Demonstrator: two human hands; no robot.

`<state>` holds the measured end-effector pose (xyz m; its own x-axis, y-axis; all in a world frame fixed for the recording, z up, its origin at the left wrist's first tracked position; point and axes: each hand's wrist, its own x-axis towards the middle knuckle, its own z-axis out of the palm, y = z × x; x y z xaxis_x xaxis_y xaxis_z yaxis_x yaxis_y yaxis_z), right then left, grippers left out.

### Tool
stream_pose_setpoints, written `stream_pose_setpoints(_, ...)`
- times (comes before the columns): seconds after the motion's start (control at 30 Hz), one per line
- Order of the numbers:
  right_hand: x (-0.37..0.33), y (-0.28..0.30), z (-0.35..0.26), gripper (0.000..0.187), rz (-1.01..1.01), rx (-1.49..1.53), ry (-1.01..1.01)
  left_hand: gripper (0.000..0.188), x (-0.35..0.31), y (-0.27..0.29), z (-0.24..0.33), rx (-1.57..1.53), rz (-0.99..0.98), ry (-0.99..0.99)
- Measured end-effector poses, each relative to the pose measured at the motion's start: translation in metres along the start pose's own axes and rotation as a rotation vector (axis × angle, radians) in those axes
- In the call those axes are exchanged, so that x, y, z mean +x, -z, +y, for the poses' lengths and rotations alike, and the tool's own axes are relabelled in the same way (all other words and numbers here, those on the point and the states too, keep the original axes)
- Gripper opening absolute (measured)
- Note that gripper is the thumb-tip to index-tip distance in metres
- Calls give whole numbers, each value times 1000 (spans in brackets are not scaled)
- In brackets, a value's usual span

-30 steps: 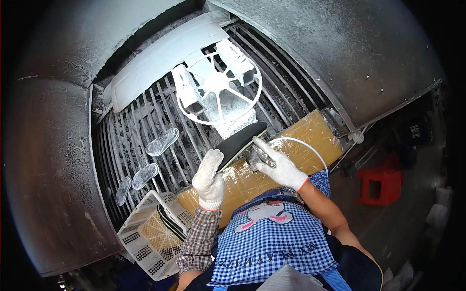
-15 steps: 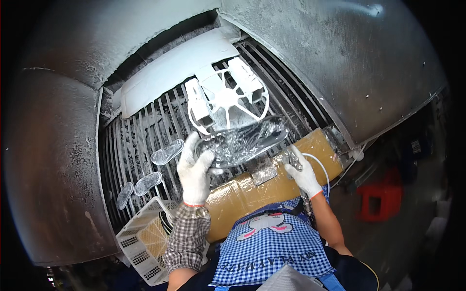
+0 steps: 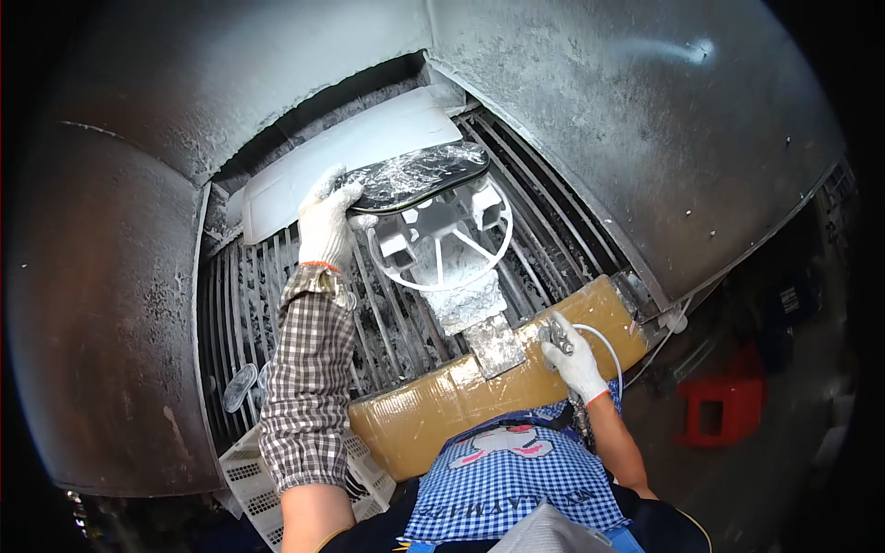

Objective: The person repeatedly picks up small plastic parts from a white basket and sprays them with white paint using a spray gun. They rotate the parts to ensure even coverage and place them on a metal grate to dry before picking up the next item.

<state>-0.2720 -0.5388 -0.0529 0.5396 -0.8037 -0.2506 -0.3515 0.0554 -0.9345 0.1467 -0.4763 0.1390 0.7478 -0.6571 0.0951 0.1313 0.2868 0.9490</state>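
Observation:
My left hand (image 3: pixel 328 219), in a white knit glove, grips the left end of a long, dark, round-ended panel (image 3: pixel 419 175) with shiny clear film on its face. The panel lies across the far side of a white wheel-shaped stand (image 3: pixel 440 221) with two blocky supports; whether it rests fully on them I cannot tell. At the front right, my gloved right hand (image 3: pixel 578 363) is closed around a metal spray gun (image 3: pixel 557 339), apart from the panel. A white hose (image 3: pixel 608 348) curves beside that hand.
Powder-dusted bars (image 3: pixel 378 323) form a grate under the stand, with metal booth walls (image 3: pixel 645 138) around it. A tan padded ledge (image 3: pixel 433 392) runs along the front. Left are a white plastic basket (image 3: pixel 253 484) and a clear-filmed oval piece (image 3: pixel 241 387). A red stool (image 3: pixel 724 410) stands right.
My left hand has carried the dark panel away from me and slightly left, from in front of the stand to over its far side. The right hand stays nearly still with the spray gun.

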Motion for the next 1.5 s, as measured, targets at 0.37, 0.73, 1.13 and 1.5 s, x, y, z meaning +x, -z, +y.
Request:
stream_pose_setpoints(0.37, -1, 0, -2, 71, 14, -10, 41, 60, 15, 6, -7, 389, 8, 65)
stream_pose_setpoints(0.73, 1, -4, -1, 70, 2, -47, 66, 62, 31, 29, -31, 634, 119, -49)
stream_pose_setpoints(1.13, -8, -7, -67, 65, -26, 34, 344, 60, -2, 54, -66, 326, 348, -89)
stream_pose_setpoints(1.5, 1, -59, -216, 62, -340, 402, 528, 49, -130, 32, -167, -378, 312, 391)
